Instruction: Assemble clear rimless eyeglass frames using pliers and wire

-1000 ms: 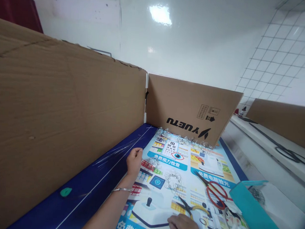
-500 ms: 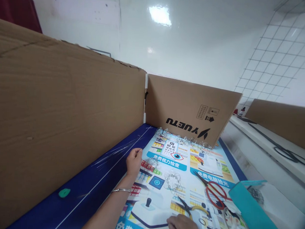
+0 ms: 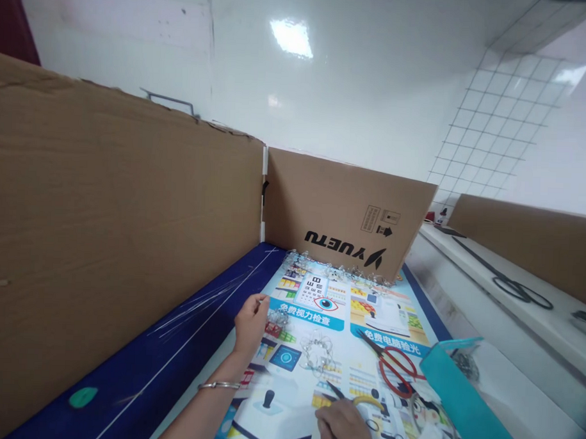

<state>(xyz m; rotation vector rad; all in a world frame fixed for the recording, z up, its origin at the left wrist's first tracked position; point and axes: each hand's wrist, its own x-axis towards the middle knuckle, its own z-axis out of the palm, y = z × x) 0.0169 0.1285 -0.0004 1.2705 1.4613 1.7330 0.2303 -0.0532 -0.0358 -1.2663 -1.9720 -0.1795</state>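
My left hand [image 3: 251, 322] is closed in a pinch above the printed sheet [image 3: 286, 416], a bracelet on its wrist. What the fingers hold, if anything, is too small to make out. Just right of them lies a small cluster of clear beads and wire [image 3: 278, 317]. A ring-shaped piece of clear beads and wire [image 3: 317, 353] rests farther right. At the bottom, my right hand [image 3: 346, 427] has its fingers curled, and their contents are hidden. It overlaps pliers with yellow handles [image 3: 369, 401] in view; I cannot tell whether it touches them.
Red-handled scissors [image 3: 396, 370] and a teal case [image 3: 469, 398] lie at the right. Cardboard panels [image 3: 144, 201] stand left and behind. More beaded pieces [image 3: 334, 271] line the back panel's foot. Clear strands [image 3: 198, 302] and a green lump [image 3: 82, 398] are on the blue surface.
The whole view has shifted slightly, so the scene sits farther left. My right hand has moved up a little and now covers part of the pliers. My left hand stays pinched.
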